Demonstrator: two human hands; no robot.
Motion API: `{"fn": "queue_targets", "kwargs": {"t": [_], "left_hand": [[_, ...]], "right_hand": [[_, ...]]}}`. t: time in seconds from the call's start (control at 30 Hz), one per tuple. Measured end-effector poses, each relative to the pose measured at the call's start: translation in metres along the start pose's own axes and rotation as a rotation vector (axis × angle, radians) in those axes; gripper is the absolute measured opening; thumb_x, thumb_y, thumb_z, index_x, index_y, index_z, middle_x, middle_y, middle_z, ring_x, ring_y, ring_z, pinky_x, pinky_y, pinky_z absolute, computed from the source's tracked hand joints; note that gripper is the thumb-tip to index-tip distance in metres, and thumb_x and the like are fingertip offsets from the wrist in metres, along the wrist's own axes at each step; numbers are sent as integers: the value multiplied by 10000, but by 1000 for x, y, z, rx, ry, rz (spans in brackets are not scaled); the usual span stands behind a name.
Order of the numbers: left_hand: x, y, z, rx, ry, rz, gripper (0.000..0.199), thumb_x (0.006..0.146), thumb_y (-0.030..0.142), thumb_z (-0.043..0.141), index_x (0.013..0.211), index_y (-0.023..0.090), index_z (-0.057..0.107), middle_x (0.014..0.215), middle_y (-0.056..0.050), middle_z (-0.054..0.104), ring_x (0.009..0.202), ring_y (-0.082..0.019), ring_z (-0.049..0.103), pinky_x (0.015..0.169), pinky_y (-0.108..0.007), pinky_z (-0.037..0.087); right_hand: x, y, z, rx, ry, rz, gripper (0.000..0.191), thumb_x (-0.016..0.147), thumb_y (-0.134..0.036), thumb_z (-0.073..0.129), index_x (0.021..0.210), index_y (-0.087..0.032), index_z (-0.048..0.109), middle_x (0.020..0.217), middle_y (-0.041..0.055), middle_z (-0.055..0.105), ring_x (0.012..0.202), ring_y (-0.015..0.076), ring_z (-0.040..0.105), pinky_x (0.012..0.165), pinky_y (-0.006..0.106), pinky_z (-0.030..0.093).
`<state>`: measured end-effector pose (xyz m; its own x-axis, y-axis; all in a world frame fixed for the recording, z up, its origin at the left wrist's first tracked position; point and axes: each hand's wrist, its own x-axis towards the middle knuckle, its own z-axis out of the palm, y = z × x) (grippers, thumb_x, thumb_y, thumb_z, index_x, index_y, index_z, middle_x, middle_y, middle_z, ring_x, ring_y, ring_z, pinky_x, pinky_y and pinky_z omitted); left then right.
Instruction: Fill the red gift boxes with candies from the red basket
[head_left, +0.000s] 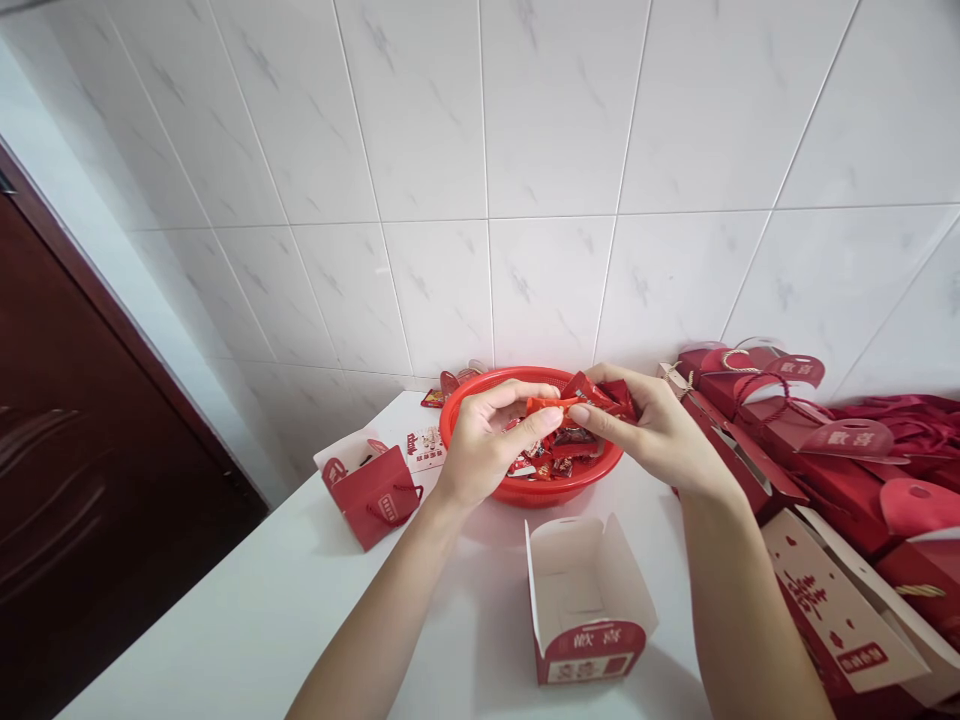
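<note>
Both hands are raised over a red plastic basket (457, 425) that holds wrapped candies (551, 462). My left hand (491, 435) pinches one end of a small orange-red wrapped candy (555, 405) between thumb and fingers. At its other end, the thumb of my right hand (652, 425) presses on the same candy. More red candy packets (600, 393) lie in the right hand's grasp; how many, I cannot tell. Just in front of the basket stands an open red and white gift box (589, 640), its inside bare and its flaps up.
A small red box with cord handles (375, 495) stands at the table's left side, near a printed card (426, 448). Red gift boxes (817, 440) are heaped on the right, with dark red cloth (907, 430) behind. A tiled wall (551, 290) bounds the white table (247, 630).
</note>
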<state>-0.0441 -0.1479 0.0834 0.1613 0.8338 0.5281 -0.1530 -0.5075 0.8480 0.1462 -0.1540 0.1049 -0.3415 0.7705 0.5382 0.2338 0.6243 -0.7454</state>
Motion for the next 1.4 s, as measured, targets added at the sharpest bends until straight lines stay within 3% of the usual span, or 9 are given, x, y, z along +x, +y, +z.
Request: {"fn": "queue_targets", "kwargs": {"t": [0.5, 0.73, 0.87, 1.07, 1.27, 1.4], "left_hand": [[1, 0, -2, -123, 5, -29, 162, 821, 347, 770, 896, 208, 806, 859, -26, 763, 883, -173, 692, 833, -268, 553], [1, 6, -6, 81, -46, 9, 172, 878, 349, 703, 908, 201, 785, 862, -19, 739, 839, -158, 664, 750, -246, 530], [-2, 17, -15, 217, -186, -23, 211, 900, 343, 647, 820, 173, 743, 769, -17, 699, 728, -146, 625, 665, -252, 490], [-6, 29, -21, 512, -670, -154, 130, 873, 258, 654, 935, 209, 758, 964, -16, 745, 914, -183, 663, 821, -294, 498], [-8, 25, -16, 741, -672, -224, 307, 906, 459, 618, 805, 189, 723, 897, -31, 707, 802, -186, 643, 693, -299, 480], [-7, 25, -19, 777, -778, -240, 312, 880, 493, 644, 863, 197, 740, 898, -37, 712, 812, -198, 648, 700, -295, 481]], "right_hand": [[-1, 4, -5, 63, 12, -15, 317, 847, -482, 724, 898, -181, 638, 742, 4, 614, 651, 127, 537, 578, 239, 454], [-2, 4, -12, -2, -22, -3, 343, 843, -511, 716, 864, -177, 642, 736, 4, 617, 642, 126, 541, 577, 241, 450], [-5, 0, -17, 2, -82, 8, 356, 864, -526, 683, 844, -174, 630, 689, -9, 578, 597, 110, 498, 547, 239, 411], [-9, -4, -22, -61, -252, 17, 387, 876, -560, 645, 894, -173, 639, 706, -9, 558, 627, 109, 468, 583, 247, 401], [-11, -9, -23, -83, -480, 22, 321, 942, -483, 582, 886, -170, 631, 699, -6, 588, 617, 111, 512, 585, 250, 409], [-13, -12, -23, -115, -625, 14, 262, 952, -416, 586, 909, -162, 634, 662, -18, 587, 582, 101, 512, 559, 237, 386]]}}
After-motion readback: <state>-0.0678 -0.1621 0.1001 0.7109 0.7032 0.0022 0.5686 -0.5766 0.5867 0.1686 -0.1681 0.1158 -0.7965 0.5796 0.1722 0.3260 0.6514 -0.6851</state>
